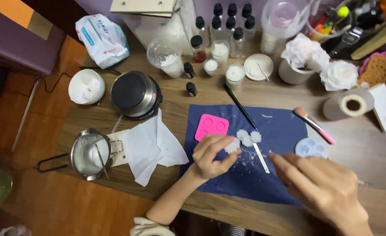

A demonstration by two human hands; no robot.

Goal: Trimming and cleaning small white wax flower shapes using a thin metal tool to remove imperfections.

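Note:
My left hand (212,155) pinches a small white wax flower (232,146) over the dark blue cloth (280,126). My right hand (322,185) reaches in from the right and holds a thin metal tool (256,152) whose tip points at that flower. Two more white wax flowers (249,137) lie just beyond, with white crumbs scattered on the cloth. A pink silicone mould (211,126) lies to the left of them and a pale blue mould (311,147) to the right. A flat white stick (261,157) lies between my hands.
A small metal pot (90,153) with a wire handle and a white paper towel (151,146) sit at the left, behind them a round black hot plate (134,93) and white bowl (86,86). Dropper bottles (228,22), jars, a brush (314,124), a tape roll (348,105) and white flowers (319,61) line the back.

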